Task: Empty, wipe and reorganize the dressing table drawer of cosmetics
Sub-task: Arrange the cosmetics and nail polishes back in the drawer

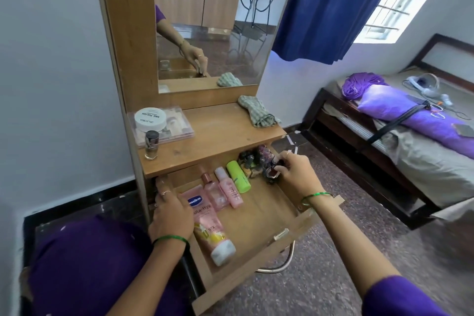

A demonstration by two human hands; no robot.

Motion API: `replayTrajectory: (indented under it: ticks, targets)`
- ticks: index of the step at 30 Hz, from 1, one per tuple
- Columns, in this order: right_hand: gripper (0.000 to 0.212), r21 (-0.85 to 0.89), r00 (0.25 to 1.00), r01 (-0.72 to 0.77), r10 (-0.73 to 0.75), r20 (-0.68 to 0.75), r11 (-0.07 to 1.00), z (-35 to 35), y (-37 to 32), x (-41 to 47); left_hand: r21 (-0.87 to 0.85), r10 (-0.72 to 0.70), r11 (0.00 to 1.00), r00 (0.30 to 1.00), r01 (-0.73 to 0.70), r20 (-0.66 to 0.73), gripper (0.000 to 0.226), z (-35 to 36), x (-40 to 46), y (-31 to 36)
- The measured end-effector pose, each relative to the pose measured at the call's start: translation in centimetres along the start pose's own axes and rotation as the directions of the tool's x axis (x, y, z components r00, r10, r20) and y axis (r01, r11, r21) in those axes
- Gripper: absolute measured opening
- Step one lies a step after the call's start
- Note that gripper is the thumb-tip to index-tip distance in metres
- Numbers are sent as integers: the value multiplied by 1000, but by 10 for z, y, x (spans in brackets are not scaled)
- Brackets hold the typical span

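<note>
A: Where is the drawer (259, 215), and what lies in it?

B: The drawer is pulled out from under the counter (220, 133) of the dressing table. Its long axis runs from the counter toward the person. At the left side of the drawer a pink Vaseline tube (209, 223) lies flat, its long axis along the drawer, with the white cap toward the drawer front. Behind the tube, nearer the counter, two pink bottles (223, 191) and a green tube (238, 177) lie side by side, all slanted the same way, their tops pointing toward the counter. In the back right corner of the drawer a cluster of nail polish bottles (256, 159) stands upright.

A: And the hands?

B: The right hand (297, 174) is at this cluster. Its fingers are curled and pinch one dark red nail polish bottle (273, 170) at the near edge of the cluster. The left hand (170, 215) rests on the left wall of the drawer, with fingers relaxed and rather straight, touching the Vaseline tube; it holds nothing.

A: What is on the counter?

B: At its left, a white round box (150, 118) lies on a flat clear case (164, 126), with one small bottle (151, 145) standing in front of them. At its right lies a checked cloth (256, 114).
</note>
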State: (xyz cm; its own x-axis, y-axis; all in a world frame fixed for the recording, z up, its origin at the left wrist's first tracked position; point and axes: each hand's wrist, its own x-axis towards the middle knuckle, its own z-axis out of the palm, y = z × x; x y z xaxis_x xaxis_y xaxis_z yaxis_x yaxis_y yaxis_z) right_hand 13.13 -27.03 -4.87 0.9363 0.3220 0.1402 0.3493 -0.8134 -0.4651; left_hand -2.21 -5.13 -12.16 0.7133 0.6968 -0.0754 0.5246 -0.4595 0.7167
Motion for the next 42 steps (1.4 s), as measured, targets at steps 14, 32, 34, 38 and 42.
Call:
replayTrajectory:
  ticks: [14, 32, 34, 38, 42]
  targets:
    - [22, -348, 982, 122, -62, 179, 930, 22, 5, 17, 0, 8, 1000, 1000, -8, -15, 48, 1, 1, -2]
    - [21, -361, 950, 308, -263, 170, 880, 61, -23, 27, 44, -33, 998, 994, 38, -104, 57, -26, 9, -19]
    - [18, -341, 956, 288, -249, 153, 895, 56, -24, 24, 35, -31, 999, 994, 35, -102, 55, -23, 11, -16]
    - [7, -206, 956, 251, -275, -99, 946, 32, -13, 8, 19, 8, 1000, 999, -7, -49, 50, -7, -3, 3]
    - [8, -14, 885, 401, -391, -252, 916, 24, -81, 1, 20, -5, 1000, 1000, 5, -24, 49, -4, -3, 4]
